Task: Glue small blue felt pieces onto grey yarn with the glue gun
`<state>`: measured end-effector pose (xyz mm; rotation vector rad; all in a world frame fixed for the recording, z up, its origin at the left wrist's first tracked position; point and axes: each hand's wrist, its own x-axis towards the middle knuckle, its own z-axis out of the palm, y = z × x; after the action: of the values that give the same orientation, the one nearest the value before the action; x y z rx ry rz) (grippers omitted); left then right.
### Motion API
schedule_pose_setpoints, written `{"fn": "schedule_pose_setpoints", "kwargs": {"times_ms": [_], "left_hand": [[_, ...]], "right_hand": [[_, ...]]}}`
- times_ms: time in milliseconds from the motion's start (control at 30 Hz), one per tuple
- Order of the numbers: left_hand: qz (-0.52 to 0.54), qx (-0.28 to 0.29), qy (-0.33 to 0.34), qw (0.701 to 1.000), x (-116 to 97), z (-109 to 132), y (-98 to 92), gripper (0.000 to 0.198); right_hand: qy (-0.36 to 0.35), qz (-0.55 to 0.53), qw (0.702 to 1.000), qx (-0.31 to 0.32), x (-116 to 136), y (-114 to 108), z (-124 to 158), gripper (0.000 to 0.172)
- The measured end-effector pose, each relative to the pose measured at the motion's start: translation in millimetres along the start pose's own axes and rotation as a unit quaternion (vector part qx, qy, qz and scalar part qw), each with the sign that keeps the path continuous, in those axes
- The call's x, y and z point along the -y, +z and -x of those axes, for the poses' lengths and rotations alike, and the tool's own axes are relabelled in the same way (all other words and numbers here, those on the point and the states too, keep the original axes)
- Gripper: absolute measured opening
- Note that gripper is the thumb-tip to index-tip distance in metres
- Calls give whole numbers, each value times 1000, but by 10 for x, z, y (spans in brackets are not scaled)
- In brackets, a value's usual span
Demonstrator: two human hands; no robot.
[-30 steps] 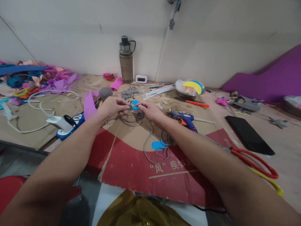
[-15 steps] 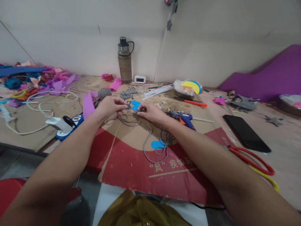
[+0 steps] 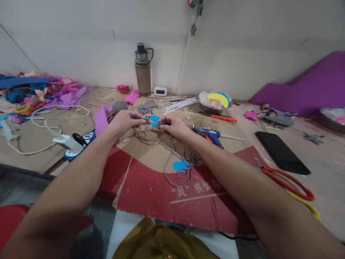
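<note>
My left hand [image 3: 129, 121] is closed in a pinch on a small grey piece [image 3: 147, 121], too small to make out well. Facing it, my right hand [image 3: 174, 126] pinches another small grey piece [image 3: 160, 124]. Between and just behind the fingertips lies a bright blue cut-out [image 3: 154, 118]. Grey yarn [image 3: 165, 158] runs in loose loops on the cardboard below both hands and partly under my right forearm. A second blue cut-out [image 3: 180, 166] lies beneath some of those loops.
A glue gun [image 3: 211, 135] lies right of my right hand, with a phone [image 3: 281, 151] and red-handled scissors [image 3: 288, 182] farther right. Behind stand a water bottle [image 3: 143, 72] and a metal bowl [image 3: 215, 102]. Left are a power strip [image 3: 70, 154], a yarn ball [image 3: 120, 106] and foam scraps [image 3: 70, 97].
My right hand has shifted very slightly, and more of the grey piece shows at its fingertips. The left hand stays almost in place, still pinching.
</note>
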<state>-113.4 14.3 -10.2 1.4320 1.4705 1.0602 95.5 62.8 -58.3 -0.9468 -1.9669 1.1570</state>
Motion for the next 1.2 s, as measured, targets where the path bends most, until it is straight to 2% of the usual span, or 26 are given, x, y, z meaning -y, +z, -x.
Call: {"fn": "schedule_pose_setpoints", "kwargs": {"times_ms": [167, 433, 767, 867, 967, 1100, 1200], "left_hand": [[0, 2, -2, 1000, 13, -22, -26, 14], [-2, -5, -1, 1000, 1, -15, -36, 18], [-12, 8, 35, 999, 59, -46, -64, 21], [-41, 17, 81, 996, 41, -22, -62, 22], [-103, 14, 156, 982, 12, 6, -48, 19], [-192, 5, 303, 933, -28, 34, -24, 10], [-216, -7, 361, 907, -41, 53, -24, 8]], "right_hand": [[19, -32, 999, -10, 8, 5, -6, 20], [-6, -17, 999, -39, 73, -3, 4, 14], [-18, -22, 999, -43, -1, 24, 0, 11], [-25, -20, 997, -66, -17, 27, 0, 11], [-41, 21, 991, -124, -25, 12, -1, 12], [-99, 58, 973, -202, -24, -14, 3, 14], [-123, 59, 965, -225, -17, -18, 14, 14]]}}
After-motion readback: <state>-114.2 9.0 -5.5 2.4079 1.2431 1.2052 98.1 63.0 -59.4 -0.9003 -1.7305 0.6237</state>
